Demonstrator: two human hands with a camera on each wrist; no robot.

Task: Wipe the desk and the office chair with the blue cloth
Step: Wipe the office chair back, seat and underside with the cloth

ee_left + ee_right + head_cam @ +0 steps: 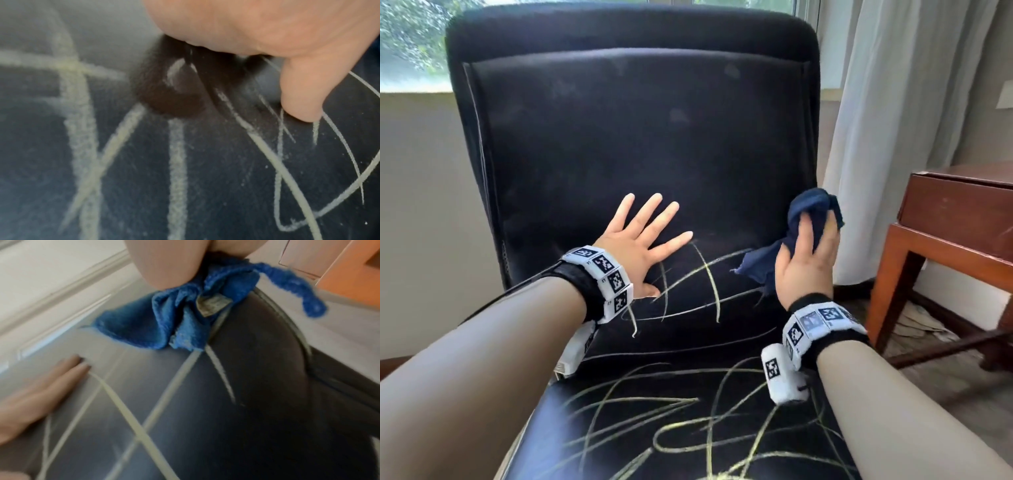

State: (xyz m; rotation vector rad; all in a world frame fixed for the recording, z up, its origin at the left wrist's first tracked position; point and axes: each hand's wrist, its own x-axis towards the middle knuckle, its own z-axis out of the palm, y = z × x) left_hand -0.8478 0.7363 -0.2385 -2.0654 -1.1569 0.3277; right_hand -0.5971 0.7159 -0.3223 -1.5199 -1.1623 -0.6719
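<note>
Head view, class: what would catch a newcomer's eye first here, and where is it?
The pale chalk scribbles stand out first, looping across the seat and lower backrest of the black office chair. Next, the blue cloth bunched in the right hand at the backrest's right edge. The left hand lies flat, fingers spread, on the backrest.

Chair back (633, 137) lies bare above; wooden table (959, 219) crowds its right.

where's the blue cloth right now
In the head view the blue cloth is bunched in the right hand, at the right edge of the office chair backrest, across from the left hand spread flat.
</note>
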